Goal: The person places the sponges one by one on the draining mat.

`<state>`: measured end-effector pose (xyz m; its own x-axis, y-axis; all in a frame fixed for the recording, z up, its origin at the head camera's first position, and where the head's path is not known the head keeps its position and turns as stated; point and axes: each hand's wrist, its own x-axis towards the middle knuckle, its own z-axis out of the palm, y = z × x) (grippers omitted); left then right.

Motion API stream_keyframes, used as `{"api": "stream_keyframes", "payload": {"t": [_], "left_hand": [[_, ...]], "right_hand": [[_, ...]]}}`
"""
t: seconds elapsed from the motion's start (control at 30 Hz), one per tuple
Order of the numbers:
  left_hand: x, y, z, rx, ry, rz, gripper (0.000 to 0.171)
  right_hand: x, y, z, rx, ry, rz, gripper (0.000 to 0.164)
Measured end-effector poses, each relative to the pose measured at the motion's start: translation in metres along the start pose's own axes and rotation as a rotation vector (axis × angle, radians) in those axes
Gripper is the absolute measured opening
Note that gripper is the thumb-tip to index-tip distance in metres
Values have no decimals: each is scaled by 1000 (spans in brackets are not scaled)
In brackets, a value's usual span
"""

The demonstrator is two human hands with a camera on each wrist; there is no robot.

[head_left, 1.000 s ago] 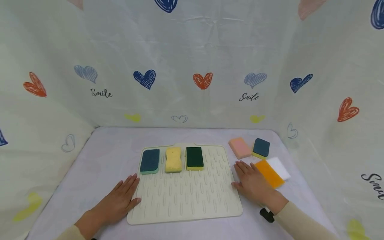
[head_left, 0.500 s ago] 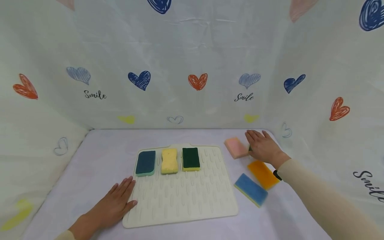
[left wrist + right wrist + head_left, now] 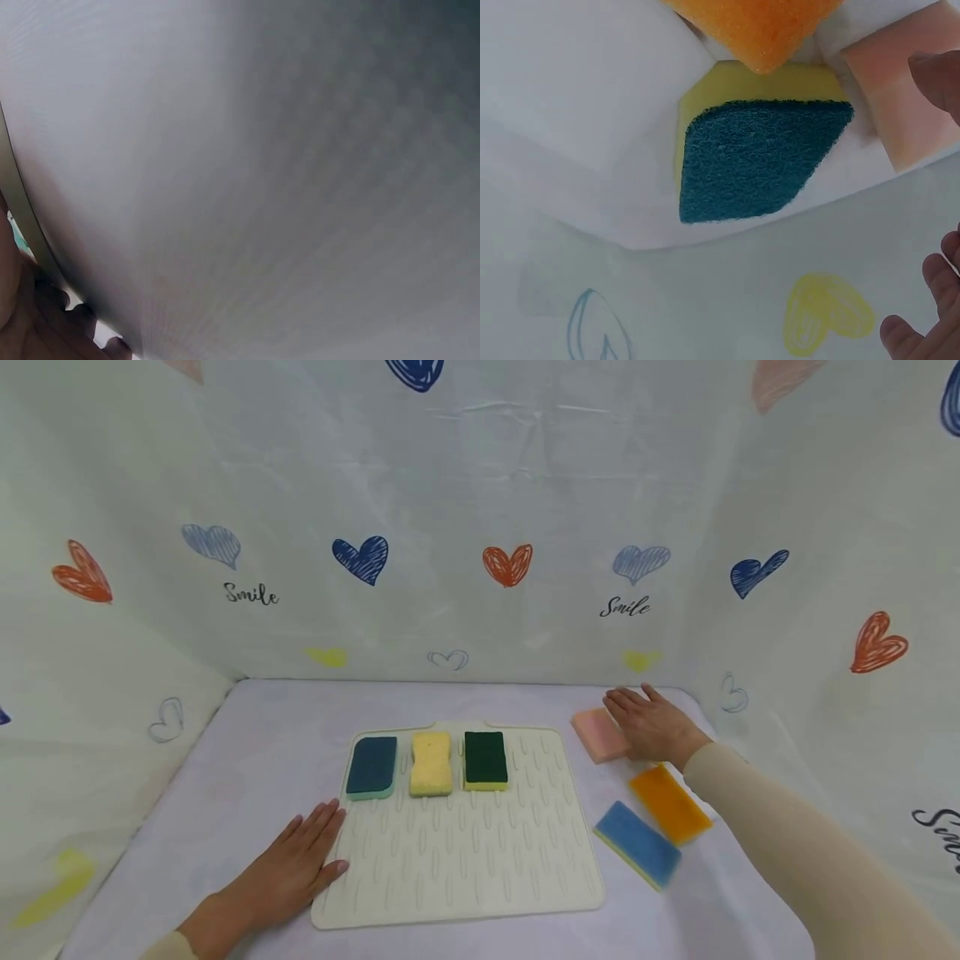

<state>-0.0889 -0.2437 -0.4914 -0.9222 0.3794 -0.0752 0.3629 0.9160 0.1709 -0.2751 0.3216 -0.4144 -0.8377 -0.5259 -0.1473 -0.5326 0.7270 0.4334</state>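
Note:
My left hand (image 3: 288, 872) rests flat with straight fingers on the left edge of a cream ribbed mat (image 3: 461, 860). Along the mat's back stand three sponges in a row: a blue-topped sponge (image 3: 372, 766), a yellow waisted sponge (image 3: 431, 764) and a dark green-topped sponge (image 3: 486, 760). At the back right my right hand (image 3: 652, 722) reaches over a pink sponge (image 3: 596, 735), fingers straight and nothing gripped. In the right wrist view its thumb overlaps the pink sponge (image 3: 907, 97), beside a teal-and-yellow scouring sponge (image 3: 757, 161). The hand hides that scouring sponge in the head view.
Right of the mat, an orange sponge (image 3: 670, 803) and a blue-and-yellow sponge (image 3: 637, 843) lie at a slant on the white-covered table (image 3: 300, 718). A heart-printed curtain (image 3: 450, 485) hangs behind it. The left wrist view is mostly a blurred grey surface.
My right hand has moved from the mat's right edge away to the back right. A blue-and-yellow sponge now shows nearer me than the orange one; the white one no longer shows. My left hand stays put.

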Motion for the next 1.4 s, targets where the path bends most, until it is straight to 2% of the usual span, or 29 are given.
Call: {"api": "stream_keyframes", "payload": {"t": [0.27, 0.43, 0.67, 0.9, 1.03, 1.17, 1.27, 1.4], "left_hand": [[1, 1, 0, -24, -10, -4, 80], [0, 1, 1, -35, 17, -9, 79], [1, 2, -1, -29, 19, -8, 79], [0, 0, 1, -47, 7, -30, 79], [1, 0, 2, -50, 15, -14, 79], [1, -1, 3, -62, 10, -12, 79], [1, -1, 2, -62, 3, -19, 80], [-1, -2, 2, -61, 15, -15, 80]], "right_hand": [[12, -1, 9, -15, -25, -57, 83], [19, -2, 14, 14, -34, -44, 90], [21, -4, 21, 15, -72, -34, 86], [28, -7, 34, 109, -85, -28, 86], [26, -9, 44, 188, -81, 13, 84], [24, -10, 45, 199, -1, 21, 77], [24, -10, 40, 189, 128, 31, 78], [25, -12, 24, 180, 280, 91, 81]]}}
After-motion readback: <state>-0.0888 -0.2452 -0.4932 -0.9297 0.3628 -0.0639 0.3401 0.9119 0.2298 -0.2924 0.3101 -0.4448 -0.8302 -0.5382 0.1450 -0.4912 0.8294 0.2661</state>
